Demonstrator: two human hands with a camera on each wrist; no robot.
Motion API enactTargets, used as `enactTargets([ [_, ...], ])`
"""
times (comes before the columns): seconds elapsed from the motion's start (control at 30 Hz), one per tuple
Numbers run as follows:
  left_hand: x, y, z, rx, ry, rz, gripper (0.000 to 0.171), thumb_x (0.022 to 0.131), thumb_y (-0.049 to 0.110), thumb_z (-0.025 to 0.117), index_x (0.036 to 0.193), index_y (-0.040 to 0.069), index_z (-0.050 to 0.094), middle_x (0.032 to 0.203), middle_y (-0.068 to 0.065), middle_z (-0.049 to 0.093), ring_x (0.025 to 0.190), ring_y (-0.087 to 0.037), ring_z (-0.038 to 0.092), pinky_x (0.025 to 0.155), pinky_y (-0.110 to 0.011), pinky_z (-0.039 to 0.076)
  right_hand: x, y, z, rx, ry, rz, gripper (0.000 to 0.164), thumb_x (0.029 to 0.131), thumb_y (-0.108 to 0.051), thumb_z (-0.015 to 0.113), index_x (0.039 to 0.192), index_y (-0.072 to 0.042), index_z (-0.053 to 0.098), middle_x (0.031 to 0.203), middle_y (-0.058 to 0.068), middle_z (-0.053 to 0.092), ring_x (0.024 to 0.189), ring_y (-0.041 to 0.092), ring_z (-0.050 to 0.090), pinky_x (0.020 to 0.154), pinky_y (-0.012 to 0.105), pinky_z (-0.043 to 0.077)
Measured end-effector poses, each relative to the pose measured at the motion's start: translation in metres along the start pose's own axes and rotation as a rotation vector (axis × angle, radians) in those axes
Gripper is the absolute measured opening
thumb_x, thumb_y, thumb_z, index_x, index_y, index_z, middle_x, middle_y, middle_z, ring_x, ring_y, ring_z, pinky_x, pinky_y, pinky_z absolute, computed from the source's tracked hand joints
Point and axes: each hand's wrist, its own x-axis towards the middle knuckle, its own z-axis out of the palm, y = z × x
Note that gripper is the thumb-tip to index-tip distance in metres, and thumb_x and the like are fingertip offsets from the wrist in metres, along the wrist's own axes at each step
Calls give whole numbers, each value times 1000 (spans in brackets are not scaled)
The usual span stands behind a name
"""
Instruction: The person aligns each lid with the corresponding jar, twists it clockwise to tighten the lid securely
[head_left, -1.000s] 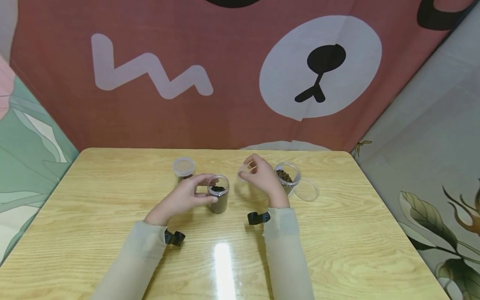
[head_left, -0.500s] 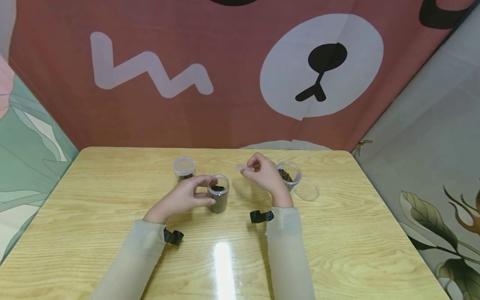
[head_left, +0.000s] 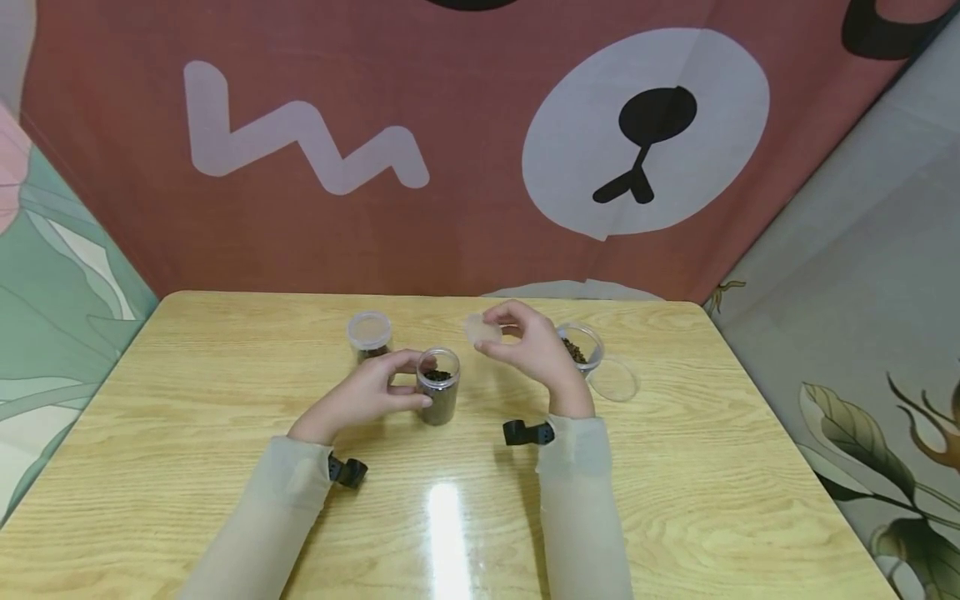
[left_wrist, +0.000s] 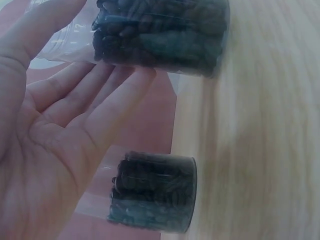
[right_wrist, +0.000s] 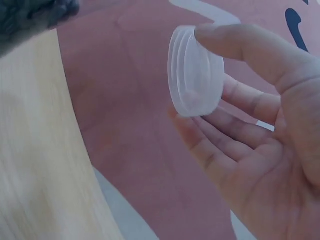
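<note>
In the head view my left hand (head_left: 375, 387) holds a clear plastic jar (head_left: 439, 400), thumb on the near side and fingers on the far side. The jar stands upright without a lid, partly filled with dark, bean-like pieces (left_wrist: 160, 35). To its right, my right hand (head_left: 528, 348) pinches a translucent screw lid (right_wrist: 195, 72) between thumb and fingers. This lid is raised above the table, and its threaded inner side shows in the right wrist view. Behind my left hand stands a second jar of dark pieces with its lid (head_left: 369, 331) on.
An open jar (head_left: 588, 342) of brown pieces stands beyond my right wrist, partly hidden by it. Next to it a clear lid (head_left: 613, 380) lies flat on the wooden table (head_left: 712, 467). A bear-patterned cloth (head_left: 465, 233) hangs behind the table's far edge.
My right hand has turned the lid from nearly upright through edge-on, so its broad face now shows, and has shifted slightly. The left hand keeps holding the jar in place.
</note>
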Motion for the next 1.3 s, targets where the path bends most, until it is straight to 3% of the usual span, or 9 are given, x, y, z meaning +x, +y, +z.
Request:
enactTargets([
  [0.23, 0, -2, 0, -22, -7, 2, 58, 91, 6, 77, 143, -4, 52, 145, -18, 53, 132, -35, 51, 98, -28, 53, -2, -7, 0, -49, -42, -58, 52, 86, -14, 82, 133, -2, 63, 131, 10, 60, 116, 27, 58, 106, 41, 49],
  [0.77, 0, -5, -2, -28, -15, 23, 56, 92, 8, 76, 141, -3, 54, 145, -18, 54, 132, -35, 51, 98, -29, 54, -5, -14, 0, -117, -3, -123, 49, 83, -20, 85, 127, -8, 69, 125, 6, 60, 110, 23, 57, 98, 44, 51],
  [0.93, 0, -7, -3, 24, -11, 34, 56, 92, 12, 76, 142, -1, 54, 144, -16, 55, 132, -35, 52, 103, -42, 52, -5, -17, 1, -102, -43, -160, 49, 81, -19, 87, 125, -8, 71, 115, 3, 62, 104, 19, 58, 95, 39, 52],
  [1.07, 0, -8, -5, 70, -4, 60, 55, 93, 16, 75, 141, -1, 55, 144, -16, 56, 131, -36, 53, 105, -56, 48, -6, -20, 3, -89, -90, -177, 51, 79, -19, 90, 126, -7, 71, 113, 4, 61, 102, 19, 59, 94, 45, 53],
  [1.3, 0, -12, -6, 95, -5, 77, 55, 94, 17, 74, 143, 1, 55, 144, -15, 57, 131, -36, 54, 105, -59, 46, -6, -24, 7, -100, -132, -161, 55, 78, -23, 91, 127, -11, 71, 115, 1, 61, 102, 16, 60, 92, 42, 53],
])
